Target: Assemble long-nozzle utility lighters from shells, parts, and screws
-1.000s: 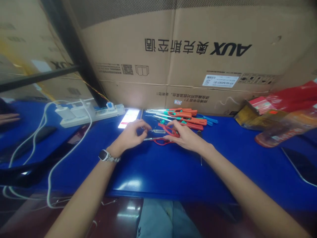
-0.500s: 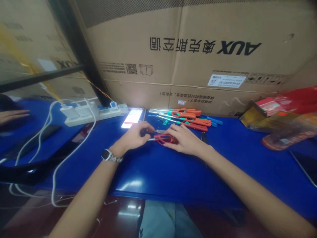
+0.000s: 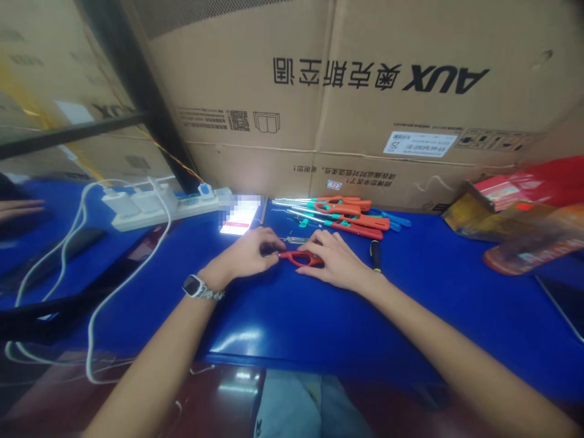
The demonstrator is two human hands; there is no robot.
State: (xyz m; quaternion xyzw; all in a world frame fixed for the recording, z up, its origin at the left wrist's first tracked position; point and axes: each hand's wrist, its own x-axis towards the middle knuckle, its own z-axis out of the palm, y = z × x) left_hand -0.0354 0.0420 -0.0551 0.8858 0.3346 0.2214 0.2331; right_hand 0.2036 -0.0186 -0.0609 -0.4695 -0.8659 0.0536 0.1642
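A red stick lighter [image 3: 301, 259] with a looped trigger guard lies level between my hands, low over the blue table. My left hand [image 3: 249, 257], a watch on its wrist, is closed around the lighter's front end and hides most of the metal tube. The handle's rear end is between the thumb and curled fingers of my right hand [image 3: 340, 261]. Just behind the lighter lies a small clear piece [image 3: 296, 240], its kind unclear. Farther back is a pile of orange and red stick lighters [image 3: 349, 213]. A black-and-yellow screwdriver [image 3: 375, 254] lies beside my right forearm.
A lit phone [image 3: 237, 219] leans behind my left hand. A white power strip [image 3: 191, 210] and looping cables [image 3: 166, 228] occupy the left. Cardboard [image 3: 356, 121] stands along the back. Packets and a bottle-like orange package [image 3: 529, 255] are at right. Another person's hand [image 3: 20, 210] shows far left.
The lighter has turned slightly, and its guard loop shows more clearly. My left fingers now cover more of the metal tube. More of the screwdriver has come into sight.
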